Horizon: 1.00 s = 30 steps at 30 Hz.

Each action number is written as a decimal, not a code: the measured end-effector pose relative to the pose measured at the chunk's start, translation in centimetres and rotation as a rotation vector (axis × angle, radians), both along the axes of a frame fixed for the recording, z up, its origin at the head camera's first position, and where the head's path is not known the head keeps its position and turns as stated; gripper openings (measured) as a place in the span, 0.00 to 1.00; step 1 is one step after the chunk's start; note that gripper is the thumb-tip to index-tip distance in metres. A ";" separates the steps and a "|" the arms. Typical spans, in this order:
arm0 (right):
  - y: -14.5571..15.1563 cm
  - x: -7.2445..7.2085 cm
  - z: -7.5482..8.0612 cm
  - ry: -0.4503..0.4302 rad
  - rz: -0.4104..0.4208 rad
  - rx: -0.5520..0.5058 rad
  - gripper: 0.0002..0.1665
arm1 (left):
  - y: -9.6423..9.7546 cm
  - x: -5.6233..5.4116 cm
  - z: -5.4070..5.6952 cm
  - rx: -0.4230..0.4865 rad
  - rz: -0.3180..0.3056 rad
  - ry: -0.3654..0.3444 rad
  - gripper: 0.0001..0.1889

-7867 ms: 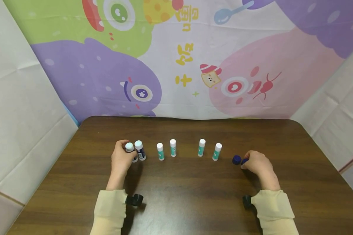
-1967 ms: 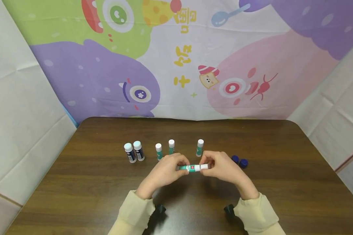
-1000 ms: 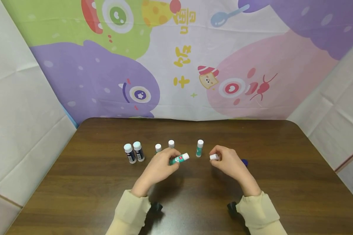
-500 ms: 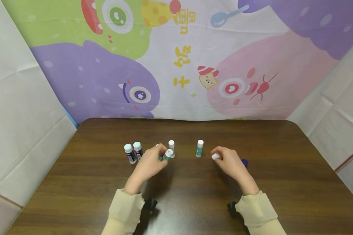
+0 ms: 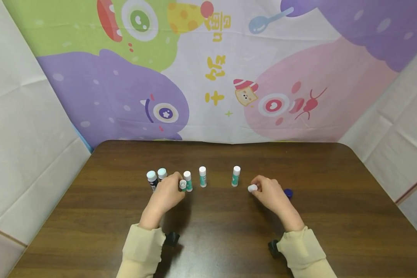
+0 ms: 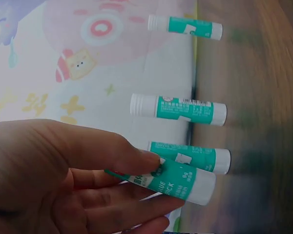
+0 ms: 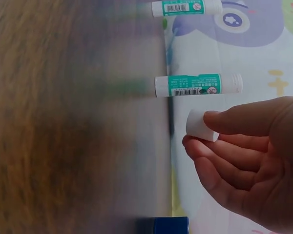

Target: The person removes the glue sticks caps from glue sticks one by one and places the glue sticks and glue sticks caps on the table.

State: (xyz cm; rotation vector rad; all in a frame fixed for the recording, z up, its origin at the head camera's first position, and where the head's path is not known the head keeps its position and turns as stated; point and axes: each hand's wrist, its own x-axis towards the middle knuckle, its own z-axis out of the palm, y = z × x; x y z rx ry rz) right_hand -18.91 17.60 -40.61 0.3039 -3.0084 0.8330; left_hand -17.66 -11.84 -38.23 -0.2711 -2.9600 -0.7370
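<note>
In the head view my left hand (image 5: 165, 195) grips a green-and-white glue stick (image 5: 183, 186) with its capless end up. The left wrist view shows that stick, a little tilted, between thumb and fingers. Right beside it stands a capped green glue stick (image 5: 188, 181); two more, a middle glue stick (image 5: 203, 177) and a right-hand glue stick (image 5: 236, 176), stand farther right. My right hand (image 5: 271, 193) pinches a small white cap (image 7: 201, 125) between thumb and fingers, above the table. One dark blue cap (image 5: 288, 194) shows behind this hand.
Two dark-blue bottles with pale tops, a left bottle (image 5: 151, 179) and a right bottle (image 5: 162, 173), stand behind my left hand, partly hidden by it. The brown wooden table (image 5: 222, 239) ends at a printed cloth (image 5: 208, 127) behind.
Earlier my hands touched a dark bottle and a blue cap. They then pulled the white cap off a glue stick. My left hand has since carried the stick left, turning it upright.
</note>
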 end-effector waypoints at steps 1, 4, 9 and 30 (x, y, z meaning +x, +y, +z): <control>0.0 0.0 -0.1 0.002 -0.001 0.006 0.11 | -0.1 0.0 -0.1 -0.004 0.004 0.002 0.10; 0.0 0.0 -0.2 0.012 0.001 0.022 0.11 | -0.3 0.0 -0.2 -0.003 0.017 -0.004 0.10; 0.0 -0.1 -0.3 0.021 0.011 0.057 0.11 | -0.7 0.0 -0.3 0.002 0.022 -0.014 0.11; 0.1 -0.1 -0.9 0.023 0.016 0.199 0.07 | -1.5 -0.6 -1.0 -0.037 0.035 -0.044 0.11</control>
